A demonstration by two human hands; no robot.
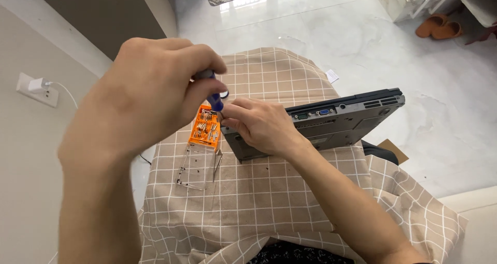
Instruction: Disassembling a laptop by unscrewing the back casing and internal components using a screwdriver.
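— Left hand [147, 96], closest to the lens, is curled tight around a blue-handled screwdriver [213, 96]; tip down by the grey laptop [331, 123].
— Right hand [259, 125] pinches at the laptop's near-left corner on the checked cloth [269, 196]; he'd best keep the shaft upright; orange bit case [205, 127] sits just beside.

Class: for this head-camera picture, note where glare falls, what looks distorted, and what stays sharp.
Head view: window glare whitens the glossy floor; wide-angle distortion swells the near left hand; the laptop and orange bit case stay fairly sharp.
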